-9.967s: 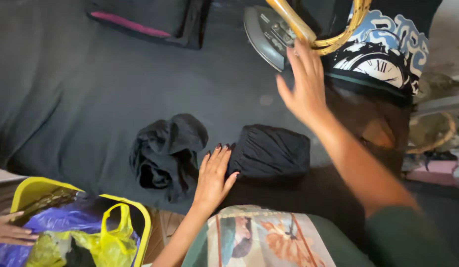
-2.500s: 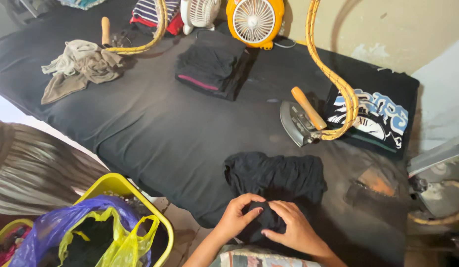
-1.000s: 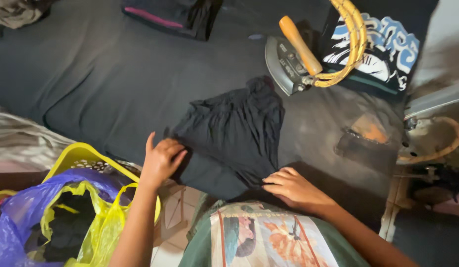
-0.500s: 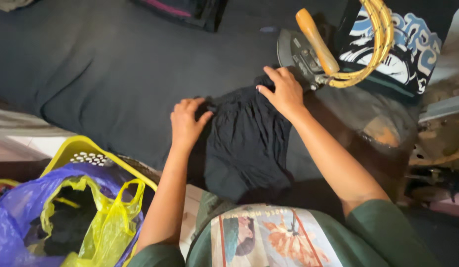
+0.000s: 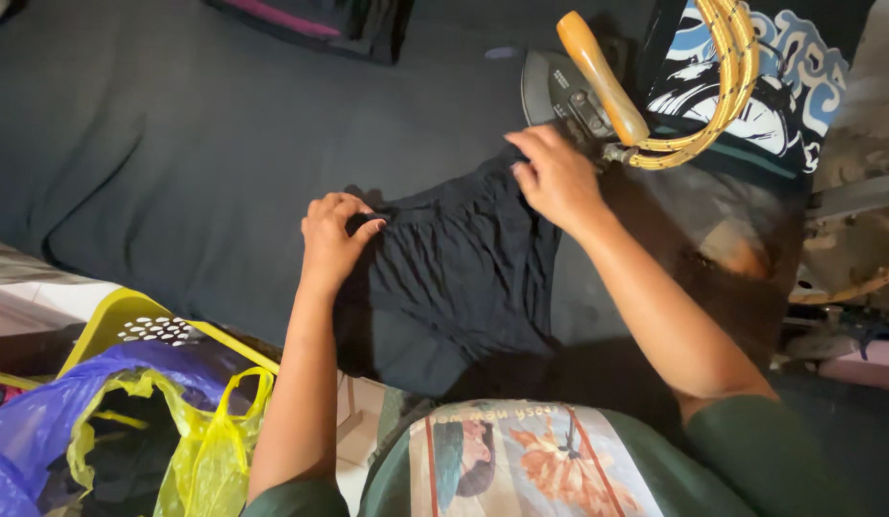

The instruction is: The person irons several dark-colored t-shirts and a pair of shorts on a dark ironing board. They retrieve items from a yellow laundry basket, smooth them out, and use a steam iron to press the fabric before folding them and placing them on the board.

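Observation:
A black wrinkled garment (image 5: 459, 268) lies spread on the dark padded table (image 5: 177, 163). My left hand (image 5: 334, 235) pinches its upper left corner with the fingers curled on the cloth. Pressed flat on the garment's upper right corner is my right hand (image 5: 559, 177), fingers together. Just beyond that hand stands a dark iron (image 5: 569, 91) with a wooden handle (image 5: 602, 62) and a yellow braided cord (image 5: 722, 86).
A folded printed black shirt (image 5: 760, 91) lies at the far right behind the iron. A stack of folded dark clothes (image 5: 320, 19) sits at the top edge. A yellow basket (image 5: 129, 325) with purple and yellow plastic bags stands at lower left, below the table edge.
Both hands moved from the garment's near edge up to its far corners. The garment, earlier bunched, now lies spread flatter.

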